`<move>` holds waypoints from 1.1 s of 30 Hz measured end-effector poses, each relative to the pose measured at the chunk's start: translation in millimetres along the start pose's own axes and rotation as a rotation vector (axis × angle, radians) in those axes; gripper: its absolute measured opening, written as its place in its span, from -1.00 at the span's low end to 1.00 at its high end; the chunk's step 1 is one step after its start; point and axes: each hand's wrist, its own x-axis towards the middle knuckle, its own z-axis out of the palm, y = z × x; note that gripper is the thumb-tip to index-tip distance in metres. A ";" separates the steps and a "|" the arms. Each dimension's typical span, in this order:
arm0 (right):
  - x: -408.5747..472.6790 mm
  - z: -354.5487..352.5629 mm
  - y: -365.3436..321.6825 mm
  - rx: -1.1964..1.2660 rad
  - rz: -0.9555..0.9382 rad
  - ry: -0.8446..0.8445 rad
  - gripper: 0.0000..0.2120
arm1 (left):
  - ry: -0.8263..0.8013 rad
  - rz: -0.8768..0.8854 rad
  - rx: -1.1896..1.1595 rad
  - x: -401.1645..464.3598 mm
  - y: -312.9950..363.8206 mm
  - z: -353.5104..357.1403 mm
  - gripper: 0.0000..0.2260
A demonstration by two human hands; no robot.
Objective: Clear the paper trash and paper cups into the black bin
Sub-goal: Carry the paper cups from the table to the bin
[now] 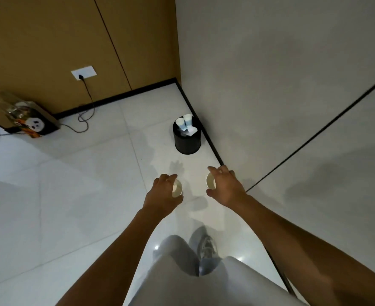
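Observation:
The black bin [187,141] stands on the floor in the corner by the grey wall. Two white paper cups with blue print [184,123] and some paper scraps [191,130] stick out of its top. My left hand [163,196] grips a paper cup [177,189] by its side, the cup's open mouth showing. My right hand [225,185] grips a second paper cup [210,181] the same way. Both hands are held out in front of me, short of the bin and above the floor.
White tiled floor [72,173] spreads to the left. A dark box with a panda picture [33,123] stands by the brown wall, with cables [83,120] running to a wall socket [84,72]. A grey wall [270,85] runs along the right. My leg and shoe [206,246] are below.

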 end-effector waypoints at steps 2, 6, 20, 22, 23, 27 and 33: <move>35.9 -16.8 -0.8 -0.013 -0.018 -0.022 -0.31 | -0.002 -0.028 -0.007 32.3 2.0 -11.2 -0.37; 113.5 -41.8 -5.5 -0.030 -0.043 -0.044 -0.30 | -0.014 -0.057 -0.025 105.0 -1.9 -31.1 -0.37; 374.6 -129.7 -50.9 -0.001 0.005 -0.067 -0.31 | -0.040 -0.059 -0.038 388.7 -25.4 -134.7 -0.41; 402.5 -137.9 -53.9 -0.001 0.003 -0.076 -0.32 | -0.051 -0.079 -0.056 415.0 -26.4 -142.0 -0.42; 417.0 -141.6 -54.2 0.001 0.004 -0.084 -0.32 | -0.056 -0.089 -0.064 427.9 -26.5 -144.5 -0.43; 473.1 -152.6 -50.2 -0.024 -0.008 -0.145 -0.31 | -0.071 -0.136 -0.101 475.2 -29.7 -147.6 -0.43; 569.5 -155.7 -44.8 -0.082 -0.029 -0.218 -0.30 | -0.065 -0.265 -0.209 547.9 -41.7 -137.2 -0.37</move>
